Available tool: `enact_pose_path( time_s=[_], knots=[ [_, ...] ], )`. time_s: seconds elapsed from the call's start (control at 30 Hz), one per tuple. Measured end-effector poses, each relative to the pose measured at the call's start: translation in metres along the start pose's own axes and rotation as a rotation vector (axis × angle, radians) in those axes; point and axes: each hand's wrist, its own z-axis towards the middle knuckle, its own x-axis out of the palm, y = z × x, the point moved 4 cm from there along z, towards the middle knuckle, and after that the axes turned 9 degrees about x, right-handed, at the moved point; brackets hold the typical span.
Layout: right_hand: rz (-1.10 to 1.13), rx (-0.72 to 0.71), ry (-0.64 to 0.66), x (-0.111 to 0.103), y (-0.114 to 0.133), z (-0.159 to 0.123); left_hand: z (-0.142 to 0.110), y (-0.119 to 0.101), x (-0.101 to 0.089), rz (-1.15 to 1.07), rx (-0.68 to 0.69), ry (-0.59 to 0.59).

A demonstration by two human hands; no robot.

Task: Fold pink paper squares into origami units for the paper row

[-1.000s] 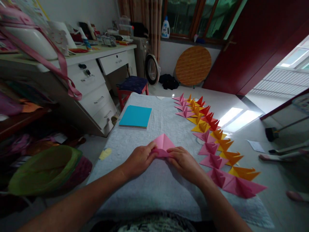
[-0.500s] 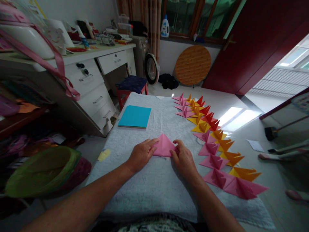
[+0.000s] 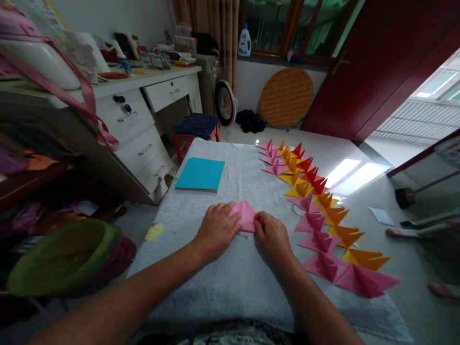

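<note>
A folded pink sheet of origami paper [image 3: 247, 216] lies on the cloth-covered table in front of me, its peak pointing away. My left hand [image 3: 218, 227] covers its left part, fingers over the paper and thumb by the lower edge, holding it against the cloth. At the right corner, my right hand [image 3: 272, 235] pinches the paper between thumb and bent fingers. The paper's left and right corners are hidden under the hands. Beyond my left hand sits a stack of blue square paper [image 3: 201, 173].
Along the table's right side stand rows of folded paper cranes, pink [image 3: 319, 239], yellow [image 3: 347, 235] and red [image 3: 318, 182]. A yellow patch [image 3: 154, 232] marks the cloth [image 3: 212, 297] at left. A green-lined bin [image 3: 64, 254] stands left of the table, a stool [image 3: 197, 127] behind it.
My left hand has slid right and farther over the pink paper, covering more of its left side. My right fingers have closed tighter on the right corner. The stack and cranes stay put.
</note>
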Motion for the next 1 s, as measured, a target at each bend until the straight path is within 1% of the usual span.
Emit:
enact_pose_path(
  time_s=[0.07, 0.17, 0.23, 0.33, 0.5, 0.73, 1.0],
  knots=[
    [-0.003, 0.002, 0.003, 0.000, 0.000, 0.001, -0.001, -0.006, 0.006, 0.024, 0.071, -0.031],
    [-0.004, 0.003, 0.001, -0.001, 0.001, 0.002, -0.002, -0.012, 0.018, 0.005, 0.170, -0.006],
    [-0.005, 0.014, -0.003, -0.001, 0.000, 0.002, -0.002, -0.012, 0.024, -0.014, 0.190, 0.020],
    [-0.006, 0.027, 0.000, 0.000, -0.001, 0.002, -0.001, -0.009, 0.029, -0.019, 0.189, 0.029],
    [-0.001, 0.048, 0.012, 0.000, -0.001, 0.002, 0.001, -0.009, 0.027, 0.012, 0.203, 0.012],
    [0.010, 0.050, -0.012, 0.001, -0.003, 0.003, 0.003, -0.011, 0.023, 0.028, 0.231, -0.010],
    [0.039, 0.049, -0.019, 0.003, -0.005, 0.003, 0.008, -0.008, 0.020, 0.017, 0.187, 0.046]
  ],
)
